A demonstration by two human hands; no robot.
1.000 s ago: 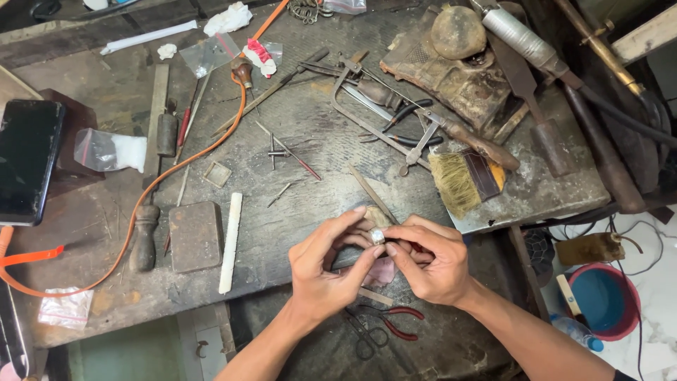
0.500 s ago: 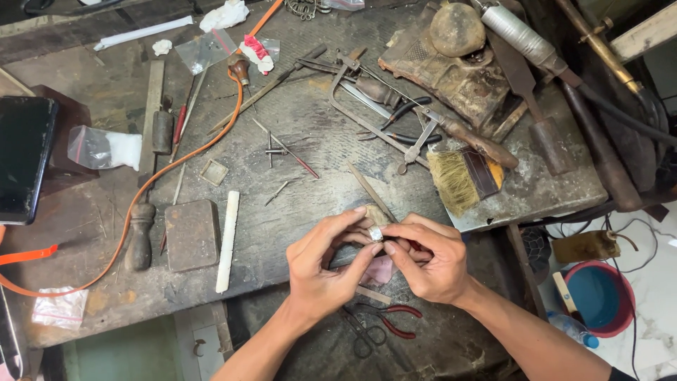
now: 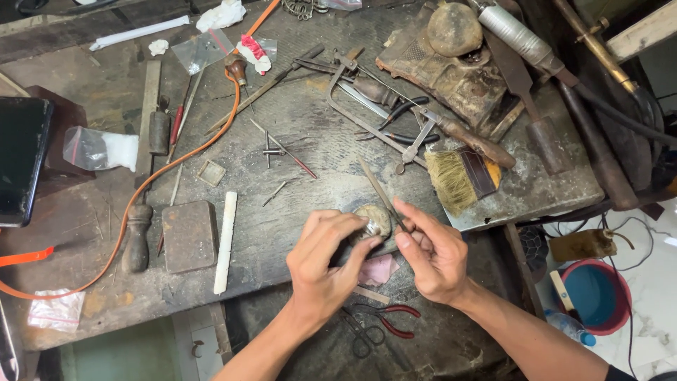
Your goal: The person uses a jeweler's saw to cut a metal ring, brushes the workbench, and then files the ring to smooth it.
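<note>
Nearest to the camera, below the edge of the surface (image 3: 296, 141), red-handled pliers (image 3: 386, 316) and dark scissors (image 3: 361, 337) lie on a lower ledge, with a pink scrap (image 3: 377, 269) beside them. Just above, the left hand (image 3: 321, 264) has its grip closed on a small round lump (image 3: 374, 220) with a shiny metal piece on it, held at the front edge of the surface. The right hand (image 3: 431, 254) pinches a thin needle file (image 3: 381, 192), and the file tip lies against the lump. To the left lie a white stick (image 3: 226, 241) and a flat grey block (image 3: 189, 236). Farther back are a straw brush (image 3: 462, 178), a saw frame (image 3: 384, 116) and an orange cable (image 3: 169, 166). At the far left stands a dark phone (image 3: 21, 166).
</note>
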